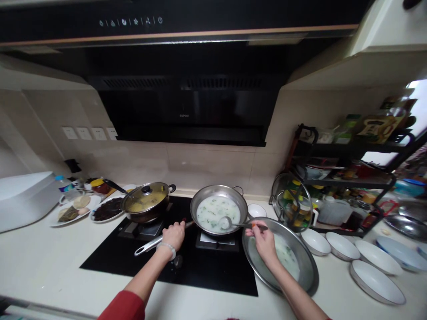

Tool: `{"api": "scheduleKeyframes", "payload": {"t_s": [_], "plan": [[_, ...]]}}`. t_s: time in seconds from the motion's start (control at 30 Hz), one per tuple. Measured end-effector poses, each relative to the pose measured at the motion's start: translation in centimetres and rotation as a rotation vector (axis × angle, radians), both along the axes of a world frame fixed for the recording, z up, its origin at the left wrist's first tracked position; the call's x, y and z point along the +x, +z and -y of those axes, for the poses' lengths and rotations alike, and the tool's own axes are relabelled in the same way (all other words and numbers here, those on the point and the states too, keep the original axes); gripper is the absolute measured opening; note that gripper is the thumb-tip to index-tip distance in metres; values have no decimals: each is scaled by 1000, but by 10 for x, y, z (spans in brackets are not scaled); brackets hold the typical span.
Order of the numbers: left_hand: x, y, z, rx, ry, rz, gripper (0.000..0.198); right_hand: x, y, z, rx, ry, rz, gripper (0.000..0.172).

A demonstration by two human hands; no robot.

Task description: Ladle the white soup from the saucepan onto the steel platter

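My left hand [173, 236] is wrapped round the long metal handle [149, 245] of a wok [199, 194] on the right burner. White soup with green bits [216, 208] fills the wok's lower part. In my right hand [263, 242] is a ladle [226, 222], its bowl down at the soup's surface and its dark grip between my fingers. Beneath that hand and forearm stands a large metal basin [308, 262] with similar white, green-flecked liquid in it; the forearm hides part of it.
A lidded pan [147, 209] sits on the left burner. Plates of food [106, 210] and a white box [26, 200] stand at the left. Several white bowls [342, 246] and a glass lid [291, 202] line the right, below a black rack [347, 180]. The range hood [187, 106] hangs overhead.
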State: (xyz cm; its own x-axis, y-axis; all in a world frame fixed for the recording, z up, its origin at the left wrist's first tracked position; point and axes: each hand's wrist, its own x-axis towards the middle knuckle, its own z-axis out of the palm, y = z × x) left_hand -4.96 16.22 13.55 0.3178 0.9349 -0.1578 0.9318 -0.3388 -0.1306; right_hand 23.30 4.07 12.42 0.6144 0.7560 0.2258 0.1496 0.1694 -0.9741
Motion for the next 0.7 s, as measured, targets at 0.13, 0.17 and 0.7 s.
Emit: {"api": "scheduleKeyframes", "payload": {"t_s": [0.13, 0.17, 0.7], "plan": [[0, 1, 1, -3, -2, -7, 42, 1, 6, 5, 3, -15, 0, 24], [1, 2, 1, -3, -2, -8, 43, 2, 6, 6, 3, -18, 0, 23], [3, 9, 5, -32, 15, -11, 43, 14, 4, 15, 54, -57, -202, 26]]}}
